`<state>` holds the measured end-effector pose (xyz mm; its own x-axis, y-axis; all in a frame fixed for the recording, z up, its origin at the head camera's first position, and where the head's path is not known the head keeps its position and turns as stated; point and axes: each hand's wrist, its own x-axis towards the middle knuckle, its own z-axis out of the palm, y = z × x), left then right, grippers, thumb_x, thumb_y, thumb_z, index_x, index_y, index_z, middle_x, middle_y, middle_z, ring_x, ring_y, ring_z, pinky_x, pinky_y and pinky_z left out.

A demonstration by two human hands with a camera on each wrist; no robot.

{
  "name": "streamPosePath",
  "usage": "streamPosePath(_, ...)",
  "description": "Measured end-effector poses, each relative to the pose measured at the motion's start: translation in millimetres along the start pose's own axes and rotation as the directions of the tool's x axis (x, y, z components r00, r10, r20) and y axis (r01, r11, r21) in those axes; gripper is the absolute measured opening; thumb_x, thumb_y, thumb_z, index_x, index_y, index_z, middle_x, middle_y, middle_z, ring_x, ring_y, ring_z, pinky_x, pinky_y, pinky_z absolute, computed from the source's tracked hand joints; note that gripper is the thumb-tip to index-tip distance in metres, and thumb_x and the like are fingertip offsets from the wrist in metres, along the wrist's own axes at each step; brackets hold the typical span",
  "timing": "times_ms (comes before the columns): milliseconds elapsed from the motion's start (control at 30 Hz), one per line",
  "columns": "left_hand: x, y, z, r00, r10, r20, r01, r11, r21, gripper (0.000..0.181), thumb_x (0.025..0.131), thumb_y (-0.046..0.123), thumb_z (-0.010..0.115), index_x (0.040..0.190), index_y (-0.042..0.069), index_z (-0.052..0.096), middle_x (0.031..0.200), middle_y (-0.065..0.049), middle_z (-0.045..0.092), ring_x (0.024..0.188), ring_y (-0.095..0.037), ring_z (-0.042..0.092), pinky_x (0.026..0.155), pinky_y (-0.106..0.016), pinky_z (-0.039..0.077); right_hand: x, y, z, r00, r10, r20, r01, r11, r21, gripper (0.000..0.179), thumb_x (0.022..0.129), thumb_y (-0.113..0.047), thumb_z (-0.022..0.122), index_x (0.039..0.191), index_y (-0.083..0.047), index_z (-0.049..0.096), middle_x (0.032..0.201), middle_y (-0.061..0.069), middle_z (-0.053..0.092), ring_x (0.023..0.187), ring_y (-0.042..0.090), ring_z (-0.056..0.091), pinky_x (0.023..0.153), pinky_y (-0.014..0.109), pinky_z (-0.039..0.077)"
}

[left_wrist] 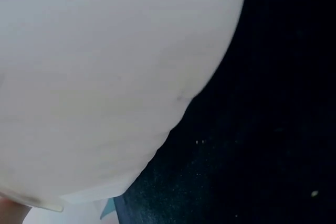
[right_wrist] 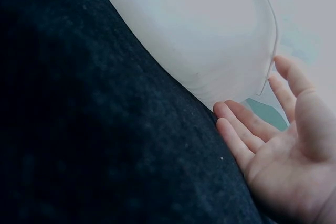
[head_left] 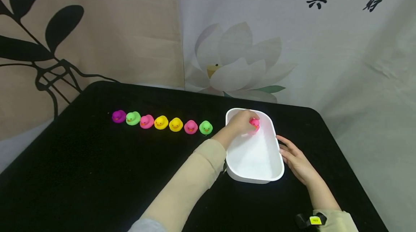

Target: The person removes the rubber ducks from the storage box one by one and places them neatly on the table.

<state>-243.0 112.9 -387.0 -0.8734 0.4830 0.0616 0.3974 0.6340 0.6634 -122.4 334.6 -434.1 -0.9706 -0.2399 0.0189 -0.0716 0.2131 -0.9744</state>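
In the head view a white plastic tub [head_left: 255, 156] stands on the black table. My left hand [head_left: 241, 122] reaches inside its far end and pinches a pink rubber duck [head_left: 255, 124] by the fingertips. Only a sliver of the left hand [left_wrist: 11, 211] shows in the left wrist view, where the tub's white wall [left_wrist: 105, 87] fills most of the picture. The right hand [head_left: 297, 161] lies along the tub's right side, fingers extended. From the right wrist, its fingertips [right_wrist: 221, 109] are right at the tub's wall and rim, palm partly turned up.
Left of the tub, several rubber ducks form a row: a purple duck [head_left: 118, 116] at the far left, then green, pink and yellow ones, ending with a green duck [head_left: 206, 127]. Behind the table [head_left: 97, 174] hangs a printed cloth [head_left: 351, 55].
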Motion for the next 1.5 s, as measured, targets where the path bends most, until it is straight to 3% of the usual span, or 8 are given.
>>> streamPosePath(233, -8.8, 3.6, -3.5, 0.999, -0.027, -0.017, 0.026, 0.996, -0.091, 0.042, 0.082, 0.019, 0.077, 0.123, 0.021, 0.067, 0.125, 0.002, 0.06, 0.117, -0.016, 0.051, 0.082, -0.019, 0.049, 0.4, -1, 1, 1.0, 0.014, -0.001, -0.014, 1.0, -0.012, 0.052, 0.102, -0.017, 0.045, 0.149, -0.004, 0.025, 0.143, 0.033, 0.031, 0.112, 0.005, 0.055, 0.088, 0.022, 0.045)
streamPosePath(633, -29.1, 9.5, -17.8, 0.995, 0.077, -0.063, -0.089, 0.971, -0.222, 0.041, 0.081, 0.018, 0.077, 0.121, 0.016, 0.067, 0.116, -0.002, 0.059, 0.096, -0.015, 0.054, 0.069, -0.014, 0.048, 1.3, -3, 2, 1.0, 0.03, -0.005, -0.03, 0.999, -0.022, 0.053, 0.102, -0.019, 0.045, 0.149, -0.005, 0.024, 0.144, 0.032, 0.031, 0.111, 0.003, 0.055, 0.088, 0.022, 0.045)
streamPosePath(800, -38.1, 7.2, -23.5, 0.988, 0.123, -0.089, -0.143, 0.952, -0.27, 0.04, 0.081, 0.017, 0.078, 0.12, 0.014, 0.068, 0.109, 0.001, 0.06, 0.095, -0.014, 0.052, 0.066, -0.015, 0.049, 1.2, -2, 2, 1.0, 0.024, -0.001, -0.024, 1.0, -0.018, 0.053, 0.102, -0.018, 0.045, 0.149, -0.004, 0.024, 0.144, 0.033, 0.03, 0.111, 0.003, 0.055, 0.088, 0.022, 0.045)
streamPosePath(1167, -57.8, -6.7, -36.3, 0.978, 0.136, -0.155, -0.174, 0.948, -0.267, 0.04, 0.08, 0.014, 0.079, 0.118, 0.014, 0.068, 0.106, 0.003, 0.061, 0.094, -0.014, 0.051, 0.065, -0.018, 0.05, 0.6, -1, 0, 1.0, 0.017, -0.005, -0.017, 1.0, -0.022, 0.052, 0.102, -0.018, 0.046, 0.149, -0.007, 0.026, 0.143, 0.033, 0.032, 0.112, 0.005, 0.056, 0.088, 0.023, 0.046)
streamPosePath(1500, -73.5, -25.6, -51.3, 0.979, 0.128, -0.161, -0.165, 0.957, -0.237, 0.041, 0.078, 0.014, 0.08, 0.118, 0.013, 0.069, 0.102, 0.002, 0.061, 0.094, -0.018, 0.052, 0.064, -0.021, 0.051, -0.2, 1, 0, 1.0, 0.022, -0.012, -0.022, 0.999, -0.029, 0.053, 0.101, -0.019, 0.047, 0.148, -0.007, 0.027, 0.143, 0.031, 0.033, 0.112, 0.004, 0.055, 0.088, 0.023, 0.046)
